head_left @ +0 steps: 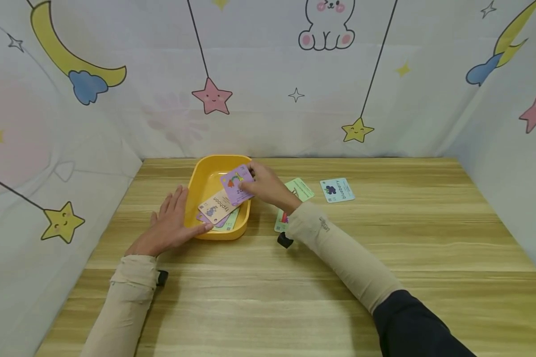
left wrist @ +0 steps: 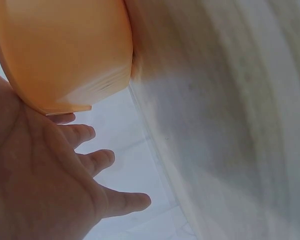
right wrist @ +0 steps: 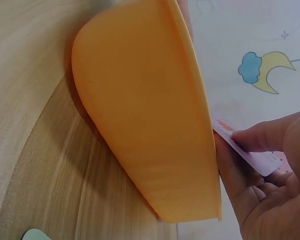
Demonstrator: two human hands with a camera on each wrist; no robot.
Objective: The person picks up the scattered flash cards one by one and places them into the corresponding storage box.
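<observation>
My right hand (head_left: 270, 186) pinches a purple card (head_left: 236, 181) between thumb and fingers over the right side of a yellow plastic basin (head_left: 218, 236). In the right wrist view, that card (right wrist: 255, 157) is seen nearly edge-on beside the basin's rim. Inside the basin lie a beige "typhoon" card (head_left: 212, 210), a green card (head_left: 229, 223) and part of another purple card. With fingers spread, my left hand (head_left: 169, 225) touches the basin's left side, its thumb along the near rim. The left wrist view shows the palm (left wrist: 45, 170) against the basin wall (left wrist: 65, 50).
Right of the basin, a light blue "blueberry" card (head_left: 338, 190) lies on the wooden table (head_left: 250, 297). Green cards (head_left: 301, 188) lie partly hidden beneath my right forearm. A white cloth (head_left: 268, 59) printed with stars and moons hangs behind the table and along its sides.
</observation>
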